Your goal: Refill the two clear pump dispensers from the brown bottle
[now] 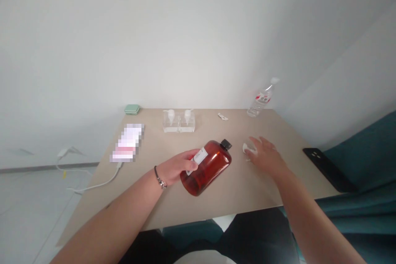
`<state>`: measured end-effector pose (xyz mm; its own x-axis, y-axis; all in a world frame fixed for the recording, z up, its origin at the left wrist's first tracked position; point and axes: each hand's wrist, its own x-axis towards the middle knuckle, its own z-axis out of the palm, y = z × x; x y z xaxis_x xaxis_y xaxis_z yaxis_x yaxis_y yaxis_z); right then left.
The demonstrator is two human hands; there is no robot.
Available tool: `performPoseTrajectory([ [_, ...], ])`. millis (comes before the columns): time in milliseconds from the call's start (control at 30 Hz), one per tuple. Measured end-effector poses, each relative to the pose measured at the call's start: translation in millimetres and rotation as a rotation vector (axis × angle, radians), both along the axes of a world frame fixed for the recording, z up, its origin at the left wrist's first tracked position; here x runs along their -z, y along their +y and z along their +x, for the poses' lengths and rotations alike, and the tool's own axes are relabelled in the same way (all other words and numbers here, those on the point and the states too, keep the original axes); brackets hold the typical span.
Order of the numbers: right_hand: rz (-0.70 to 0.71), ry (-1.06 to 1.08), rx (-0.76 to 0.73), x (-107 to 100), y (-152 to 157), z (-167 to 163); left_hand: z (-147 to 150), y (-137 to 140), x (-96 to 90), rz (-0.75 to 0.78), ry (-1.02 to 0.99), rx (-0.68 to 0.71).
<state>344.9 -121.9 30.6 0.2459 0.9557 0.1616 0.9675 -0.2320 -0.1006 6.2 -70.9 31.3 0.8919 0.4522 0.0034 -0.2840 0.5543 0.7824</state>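
Observation:
My left hand (182, 166) is closed around an amber bottle (206, 173), which is tilted above the table with its black cap (226, 144) toward the upper right. A white label (200, 156) sits on the bottle's side, partly under my thumb. My right hand (265, 154) is low over the table to the right of the bottle, its thumb and fingers around a small white crumpled piece that looks like tissue (249, 147). My fingers hide part of that piece.
On the table (241, 192) stand a clear two-part container with white pumps (179, 123), a clear water bottle (260, 101) and a green case (132, 109). A white scrap (222, 116) lies at the back. A cabled phone (128, 142) is left, a black phone (328, 169) right.

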Motion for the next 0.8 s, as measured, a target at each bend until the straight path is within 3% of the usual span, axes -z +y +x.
performPoseTrajectory([
  [100, -0.061, 0.094, -0.054, 21, -10, 6, 2, 2, 2.9, -0.001, -0.019, -0.012],
  [200, 0.083, 0.386, -0.012, 17, -20, -11, 5, 1, 5.7, 0.006, 0.006, -0.05],
  [300, 0.304, 0.863, 0.083, 0, -28, -51, 10, -2, 5.5, 0.078, 0.033, -0.141],
  [400, 0.42, 1.19, 0.031, -9, -34, -106, 19, -12, 1.4, 0.247, 0.123, -0.331],
  [567, 0.486, 1.098, -0.196, -11, -31, -171, 24, -29, -7.8, 0.734, 0.367, -0.788],
  [700, 0.59, 1.123, -0.169, -30, -22, -171, 17, -31, -11.1, 0.943, 0.416, -0.804],
  [800, 0.52, 1.23, -0.234, -46, -15, -155, 13, -28, -11.6, 0.978, 0.378, -0.744],
])
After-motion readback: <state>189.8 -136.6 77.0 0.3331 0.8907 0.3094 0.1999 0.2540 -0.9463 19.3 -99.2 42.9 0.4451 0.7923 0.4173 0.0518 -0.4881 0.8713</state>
